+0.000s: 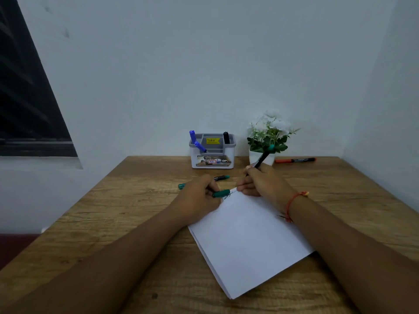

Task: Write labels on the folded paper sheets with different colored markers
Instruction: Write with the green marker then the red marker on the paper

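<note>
Folded paper sheets [247,241] lie stacked and turned at an angle on the wooden counter [127,214], just before the person, with their far corner between the two hands and a little dark ink on that corner. The left hand [199,196] rests at the stack's left edge, its fingers curled round a green marker [221,193]; a green end also shows at the hand's far side, and I cannot tell whether it is the same pen. The right hand [260,180], a red thread bracelet [294,200] on its wrist, pinches a tilted black marker [263,157] with a teal end, its tip hidden behind the fingers at the paper's corner. At the wall stand a white-flowered potted plant [269,132] and, to its left, a white and grey pen holder [213,160] holding two blue markers [192,137] and a black one. An orange marker [294,160] lies right of the pot, and a green-capped marker [221,177] lies between the hands.
</note>
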### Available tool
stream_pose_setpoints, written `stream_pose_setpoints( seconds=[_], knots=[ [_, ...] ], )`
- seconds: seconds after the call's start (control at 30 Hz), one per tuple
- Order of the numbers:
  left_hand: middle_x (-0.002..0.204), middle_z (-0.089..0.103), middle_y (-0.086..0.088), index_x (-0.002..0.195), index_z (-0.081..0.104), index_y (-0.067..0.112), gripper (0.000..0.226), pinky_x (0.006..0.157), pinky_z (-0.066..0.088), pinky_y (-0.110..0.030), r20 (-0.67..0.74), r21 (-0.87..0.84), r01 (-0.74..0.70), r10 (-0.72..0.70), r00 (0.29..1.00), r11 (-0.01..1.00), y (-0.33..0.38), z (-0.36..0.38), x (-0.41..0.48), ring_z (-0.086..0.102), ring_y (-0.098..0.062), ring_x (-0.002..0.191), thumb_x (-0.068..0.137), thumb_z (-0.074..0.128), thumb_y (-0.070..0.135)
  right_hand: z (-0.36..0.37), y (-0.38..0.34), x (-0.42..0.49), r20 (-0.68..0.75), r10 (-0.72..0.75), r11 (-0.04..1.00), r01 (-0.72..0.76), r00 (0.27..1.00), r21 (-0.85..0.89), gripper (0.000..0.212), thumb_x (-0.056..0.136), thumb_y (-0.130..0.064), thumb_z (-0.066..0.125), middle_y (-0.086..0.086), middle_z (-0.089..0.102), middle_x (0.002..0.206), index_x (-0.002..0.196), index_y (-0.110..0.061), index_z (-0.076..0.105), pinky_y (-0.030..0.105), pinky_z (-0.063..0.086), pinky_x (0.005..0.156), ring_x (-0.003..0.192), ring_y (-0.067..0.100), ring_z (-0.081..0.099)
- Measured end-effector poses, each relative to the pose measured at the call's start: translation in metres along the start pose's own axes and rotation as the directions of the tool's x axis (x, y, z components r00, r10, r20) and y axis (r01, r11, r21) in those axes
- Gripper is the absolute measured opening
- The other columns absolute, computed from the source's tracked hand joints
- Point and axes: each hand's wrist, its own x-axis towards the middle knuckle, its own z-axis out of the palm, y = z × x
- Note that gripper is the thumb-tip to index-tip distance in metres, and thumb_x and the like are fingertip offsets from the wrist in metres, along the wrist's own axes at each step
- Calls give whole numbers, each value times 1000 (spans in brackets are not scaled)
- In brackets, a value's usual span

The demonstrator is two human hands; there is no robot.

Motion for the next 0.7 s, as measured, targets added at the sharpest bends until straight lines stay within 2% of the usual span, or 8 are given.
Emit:
stream_pose_setpoints(
  seconds=[0.13,0.3,0.43,0.57,0.63,0.7],
  knots=[
    [79,57,13,92,64,17,14,55,40,-4,-52,5,15,-14,999,1000,1,0,1,52,-3,67,83,74,17,0,5,3,-33,-28,1000,28,999,0,26,105,-27,45,18,73,82,100,-9,63,28,60,62,71,22,70],
    [79,58,3,97,64,18,16,54,38,-4,-148,-28,80,-84,985,996,-5,-5,5,50,-6,68,85,73,22,-2,7,6,-38,-29,998,31,999,50,27,104,-26,49,14,66,79,95,-7,66,23,60,60,69,20,63],
    [78,57,6,93,63,20,15,56,39,-4,-137,-10,66,-67,988,998,-6,-5,5,51,-6,67,83,74,17,-3,9,7,-43,-28,998,30,999,47,31,103,-27,51,14,66,79,93,-4,68,22,60,60,68,18,63],
    [81,55,12,87,61,23,19,61,41,-8,-102,56,7,-2,995,998,-6,-2,3,54,-6,73,80,75,12,-6,11,13,-127,-13,999,19,992,43,31,100,-24,55,15,67,77,85,-2,71,31,62,67,65,18,63],
    [81,54,13,87,61,20,17,60,40,-8,-79,83,-10,17,997,996,-6,-2,3,52,-6,72,81,74,11,-9,12,16,-139,-6,1000,6,990,-1,27,96,-17,57,16,70,77,85,2,71,35,62,71,64,20,64],
    [80,54,12,90,63,17,15,59,41,-9,-69,94,-31,38,997,995,-6,-2,3,51,-4,69,82,74,11,-14,14,18,-129,-41,991,23,991,-135,25,92,-16,59,12,74,75,86,3,73,38,64,76,65,20,69]
  ],
)
